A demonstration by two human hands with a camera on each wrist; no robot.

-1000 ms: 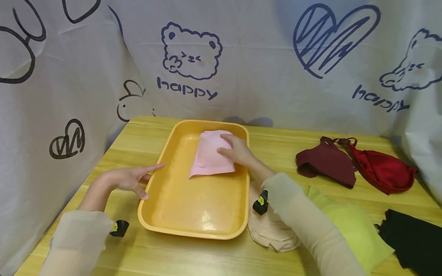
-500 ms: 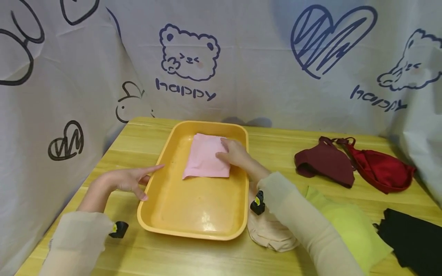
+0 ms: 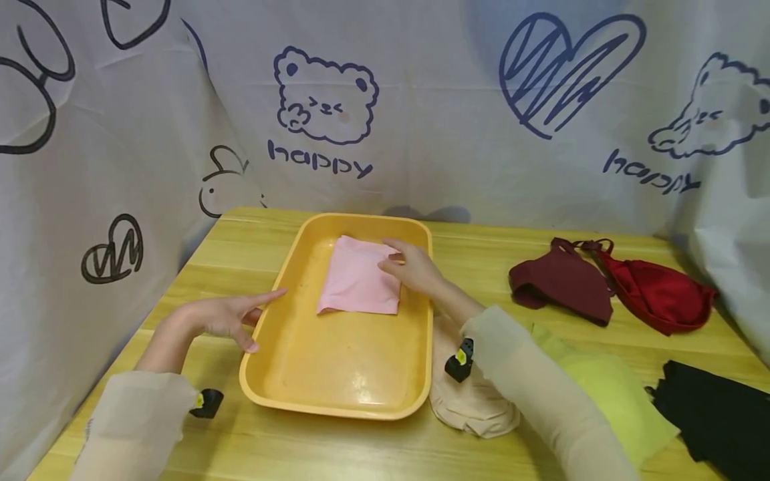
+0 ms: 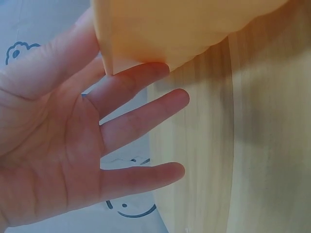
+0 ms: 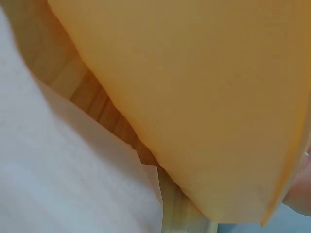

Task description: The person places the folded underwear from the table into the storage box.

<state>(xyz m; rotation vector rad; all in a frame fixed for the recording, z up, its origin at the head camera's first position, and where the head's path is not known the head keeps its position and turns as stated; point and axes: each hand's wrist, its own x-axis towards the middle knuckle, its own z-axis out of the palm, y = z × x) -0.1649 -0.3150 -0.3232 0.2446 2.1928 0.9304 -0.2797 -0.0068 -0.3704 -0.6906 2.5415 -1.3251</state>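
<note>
A yellow plastic tray (image 3: 337, 361) stands on the wooden table. Inside it, toward the back, lies a folded pink cloth garment (image 3: 358, 277), flat on the tray's bottom. My right hand (image 3: 415, 268) reaches over the tray's right rim, its fingers loosely bent at the garment's right edge; whether they touch the cloth is hard to tell. At the left rim is my left hand (image 3: 225, 319), touching the tray with its fingers spread. The left wrist view shows that hand's lower fingers (image 4: 141, 121) stretched out beside the tray's outer wall (image 4: 160, 34).
A beige cloth item (image 3: 472, 404) lies against the tray's right side, partly under my right arm. Farther right are a maroon bra (image 3: 565, 284), a red bra (image 3: 658, 297), a lime-green garment (image 3: 607, 394) and a black garment (image 3: 716, 414). A drawn-on white sheet (image 3: 433, 147) hangs behind the table.
The pink garment has shifted left and lies flatter in the tray. My right hand has come off its top to the right edge. The left hand stays at the rim.
</note>
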